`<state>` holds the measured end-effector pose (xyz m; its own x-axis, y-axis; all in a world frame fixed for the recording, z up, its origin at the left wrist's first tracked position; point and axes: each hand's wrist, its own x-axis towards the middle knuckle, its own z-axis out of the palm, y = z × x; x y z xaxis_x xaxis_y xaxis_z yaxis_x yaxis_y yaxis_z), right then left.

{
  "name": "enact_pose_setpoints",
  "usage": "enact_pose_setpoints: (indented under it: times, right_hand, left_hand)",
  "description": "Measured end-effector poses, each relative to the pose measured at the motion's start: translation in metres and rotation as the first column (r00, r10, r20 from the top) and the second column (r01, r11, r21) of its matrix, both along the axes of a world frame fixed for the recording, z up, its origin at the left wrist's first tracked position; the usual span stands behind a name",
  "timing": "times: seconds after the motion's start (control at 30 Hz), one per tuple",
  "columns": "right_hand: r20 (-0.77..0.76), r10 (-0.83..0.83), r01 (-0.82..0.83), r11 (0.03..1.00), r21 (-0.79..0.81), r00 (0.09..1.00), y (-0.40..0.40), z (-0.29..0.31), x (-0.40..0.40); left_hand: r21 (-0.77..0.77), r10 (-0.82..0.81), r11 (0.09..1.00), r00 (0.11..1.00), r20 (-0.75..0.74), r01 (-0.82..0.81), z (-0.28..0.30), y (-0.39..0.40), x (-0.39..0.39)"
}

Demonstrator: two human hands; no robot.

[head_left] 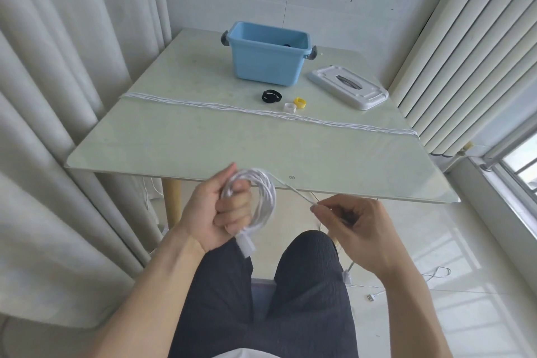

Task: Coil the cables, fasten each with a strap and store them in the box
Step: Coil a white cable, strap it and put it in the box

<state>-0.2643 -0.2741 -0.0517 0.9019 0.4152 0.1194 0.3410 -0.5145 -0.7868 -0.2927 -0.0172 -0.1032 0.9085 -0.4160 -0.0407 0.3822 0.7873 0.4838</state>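
Observation:
My left hand [216,209] grips a white cable coil [263,197] in front of the table's near edge, a white plug hanging below the fist. My right hand [353,222] pinches the loose tail of the same cable [296,193], which runs taut from the coil. Several more white cables [232,109] lie stretched across the table from left to right. A black strap [271,96], a white strap [290,107] and a yellow strap [300,102] lie just beyond them. The open blue box [267,62] stands at the back, something dark inside it.
The box's white lid [348,87] lies at the table's right rear. Curtains hang on the left, and blinds and a window are on the right. More cable and a plug [370,297] trail on the floor at right. My legs are below the hands.

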Motion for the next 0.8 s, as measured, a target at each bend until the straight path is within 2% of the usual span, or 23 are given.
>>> enact_pose_setpoints:
  times: [0.07,0.17,0.27,0.37,0.43,0.5,0.57,0.6,0.67,0.73,0.8]
  right_hand:
    - [-0.003,-0.025,0.025,0.999,-0.024,1.000,-0.002,-0.002,0.001]
    - [-0.022,-0.014,0.012,0.999,-0.053,1.000,-0.001,-0.005,-0.001]
    - [-0.038,0.092,-0.096,0.986,-0.134,0.995,0.010,-0.007,-0.011]
    - [-0.021,0.234,-0.234,0.952,-0.200,0.972,0.024,-0.008,-0.024]
    - [0.000,0.305,-0.295,0.923,-0.247,0.952,0.031,-0.009,-0.028]
    - [0.039,0.345,-0.322,0.906,-0.276,0.938,0.035,-0.009,-0.027]
    - [0.089,0.365,-0.330,0.904,-0.272,0.927,0.035,-0.005,-0.024]
    - [0.117,0.377,-0.336,0.902,-0.271,0.919,0.035,-0.001,-0.022]
    - [0.140,0.388,-0.345,0.903,-0.256,0.911,0.033,0.007,-0.017]
    - [0.121,0.385,-0.352,0.907,-0.231,0.915,0.030,0.017,-0.013]
    - [0.094,0.352,-0.327,0.922,-0.206,0.931,0.028,0.023,-0.007]
  left_hand:
    - [-0.109,0.216,0.969,0.974,-0.064,-0.222,0.002,0.001,0.002]
    - [-0.231,0.398,0.879,0.909,-0.122,-0.416,0.009,0.003,0.001]
    - [-0.102,0.534,0.836,0.842,-0.073,-0.539,0.019,-0.001,0.002]
    - [0.086,0.563,0.822,0.826,0.026,-0.563,0.024,-0.012,0.004]
    - [0.247,0.577,0.772,0.809,0.113,-0.586,0.024,-0.023,0.006]
    - [0.493,0.512,0.655,0.816,0.268,-0.573,0.024,-0.029,0.005]
    - [0.726,0.302,0.484,0.872,0.386,-0.489,0.024,-0.033,0.001]
    - [0.793,0.181,0.428,0.901,0.396,-0.434,0.024,-0.034,-0.002]
    - [0.851,0.005,0.404,0.931,0.366,-0.336,0.026,-0.038,-0.007]
    - [0.869,-0.112,0.421,0.936,0.333,-0.259,0.029,-0.044,-0.012]
    - [0.898,-0.215,0.384,0.926,0.311,-0.213,0.032,-0.049,-0.013]
